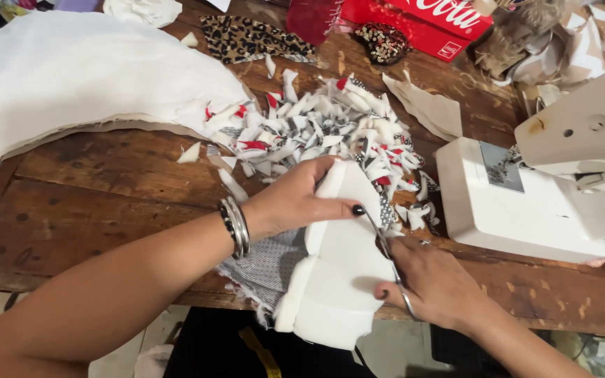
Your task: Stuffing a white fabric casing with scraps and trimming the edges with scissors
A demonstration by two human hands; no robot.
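The left hand grips with closed fingers a thick white padded fabric piece overhanging the near edge of the worn wooden table. The right hand has its fingers clamped on metal scissors biting into the padding's right edge. A heap of white, red and patterned fabric scraps lies just beyond; a white sewing machine stands at the table's right end.

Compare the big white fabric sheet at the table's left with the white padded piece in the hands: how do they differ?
The big white fabric sheet lies spread flat and untouched; the white padded piece is gripped by the left hand while the right hand works scissors along its edge. The sheet is far larger with a curved edge; the piece looks small, thick and folded. Both are white.
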